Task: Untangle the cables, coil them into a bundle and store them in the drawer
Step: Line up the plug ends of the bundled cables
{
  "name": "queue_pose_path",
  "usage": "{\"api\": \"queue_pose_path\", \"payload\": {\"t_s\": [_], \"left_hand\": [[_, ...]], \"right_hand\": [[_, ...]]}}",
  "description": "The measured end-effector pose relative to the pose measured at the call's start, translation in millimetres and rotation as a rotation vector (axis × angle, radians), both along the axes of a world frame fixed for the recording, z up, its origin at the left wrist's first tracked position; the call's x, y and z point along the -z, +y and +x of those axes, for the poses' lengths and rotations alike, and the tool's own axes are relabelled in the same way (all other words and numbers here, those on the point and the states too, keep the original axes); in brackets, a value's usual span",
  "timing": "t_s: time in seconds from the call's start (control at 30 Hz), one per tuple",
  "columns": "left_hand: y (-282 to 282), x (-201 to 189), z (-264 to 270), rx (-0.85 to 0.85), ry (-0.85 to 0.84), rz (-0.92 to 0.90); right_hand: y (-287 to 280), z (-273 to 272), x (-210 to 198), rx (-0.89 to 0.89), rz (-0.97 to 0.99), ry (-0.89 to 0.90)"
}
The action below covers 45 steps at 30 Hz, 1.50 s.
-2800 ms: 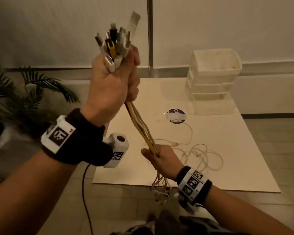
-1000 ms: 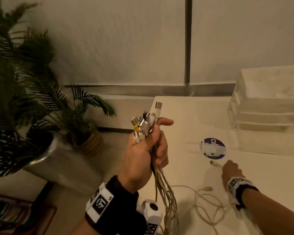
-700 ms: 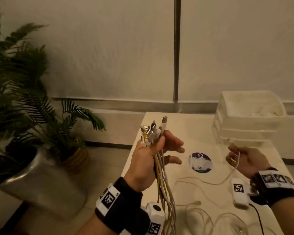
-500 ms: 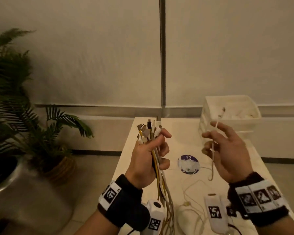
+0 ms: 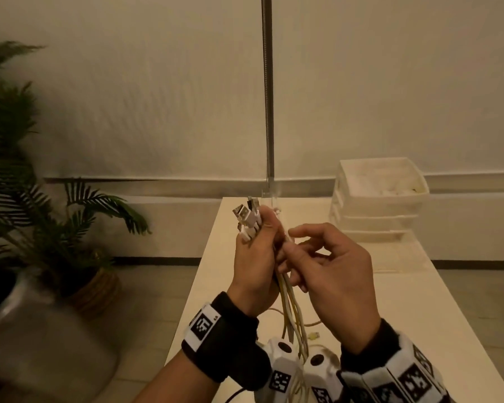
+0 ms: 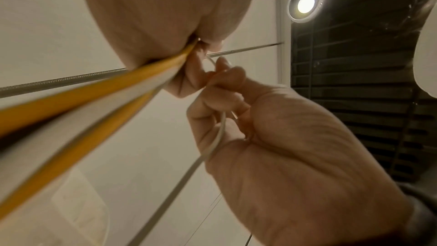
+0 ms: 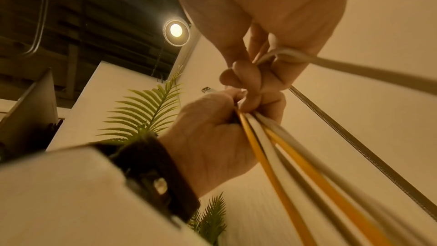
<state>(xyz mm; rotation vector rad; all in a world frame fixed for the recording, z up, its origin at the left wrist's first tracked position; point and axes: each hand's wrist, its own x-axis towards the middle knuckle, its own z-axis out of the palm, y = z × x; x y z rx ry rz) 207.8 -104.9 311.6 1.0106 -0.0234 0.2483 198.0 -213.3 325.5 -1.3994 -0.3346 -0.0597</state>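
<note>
My left hand (image 5: 259, 251) grips a bundle of yellow and white cables (image 5: 291, 303) upright above the table's left edge. Their plugs (image 5: 246, 218) stick out above my fist, and the cords hang down between my wrists. My right hand (image 5: 312, 254) is pressed against the left one and pinches a thin white cable (image 6: 221, 128) against the bundle. In the right wrist view that thin cable (image 7: 354, 68) runs off to the right from my curled fingers (image 7: 246, 79). The white stacked drawer unit (image 5: 381, 196) stands at the table's far right; its top tray holds pale contents.
The white table (image 5: 419, 301) runs away from me, with a loose cable end (image 5: 313, 334) lying near my wrists. A potted palm (image 5: 41, 222) and a metal planter (image 5: 35, 330) stand on the floor to the left. A thin pole (image 5: 268, 112) rises behind the table.
My right hand picked a thin white cable end off the table, lifted it and brought it against the bundle in my left hand. The left hand kept its grip throughout.
</note>
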Motion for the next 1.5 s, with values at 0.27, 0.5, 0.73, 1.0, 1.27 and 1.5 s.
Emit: {"api": "queue_pose_path", "payload": {"t_s": [0.27,0.5,0.73,1.0,1.27,1.5], "left_hand": [[-4.4,-3.5,-1.2,0.070,-0.037,0.132],[24.7,-24.3,0.0,-0.014,-0.096,0.008],[72.1,-44.5,-9.9,-0.037,-0.153,0.152],[88.3,-50.1,-29.8,-0.106,-0.066,0.754],[-2.0,7.5,-6.4,-0.111,0.047,1.351],[10.5,-8.1,16.9,-0.377,-0.033,1.309]], "right_hand": [[-2.3,-1.3,6.4,0.008,-0.088,-0.094],[-28.3,3.2,26.9,-0.187,-0.383,-0.100],[-49.9,63.2,44.7,-0.536,-0.671,-0.078],[-61.9,78.5,83.7,-0.414,-0.748,-0.038],[-46.4,77.7,38.9,-0.405,-0.496,-0.005],[-77.0,81.7,38.6,-0.444,-0.459,-0.052]]}}
